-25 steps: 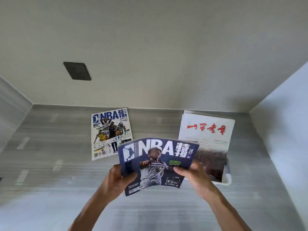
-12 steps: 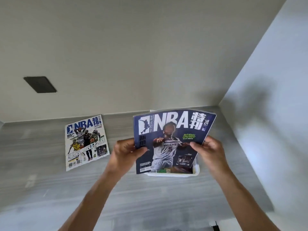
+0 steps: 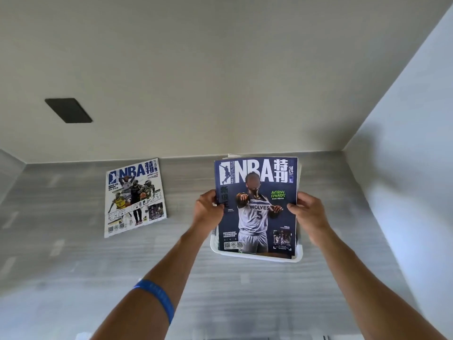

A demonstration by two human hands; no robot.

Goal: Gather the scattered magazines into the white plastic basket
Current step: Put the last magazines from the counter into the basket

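Note:
I hold a dark blue NBA magazine point(image 3: 257, 207) flat over the white plastic basket point(image 3: 257, 256), whose near rim shows just below it. My left hand point(image 3: 207, 211) grips the magazine's left edge and my right hand point(image 3: 307, 213) grips its right edge. The basket's inside and the magazines in it are almost fully hidden; only a few page edges point(image 3: 231, 156) stick out at the far side. A second, white NBA magazine point(image 3: 134, 198) lies flat on the grey floor to the left, apart from the basket.
The grey floor point(image 3: 73, 253) meets a pale wall at the back, with a dark square plate point(image 3: 68, 110) on it. A light wall point(image 3: 404, 180) rises close on the right of the basket. A blue wristband point(image 3: 157, 296) circles my left forearm.
Both hands carried the dark blue magazine to the right and forward, from mid-air in front of me to directly over the basket, covering the red-lettered white magazine seen before.

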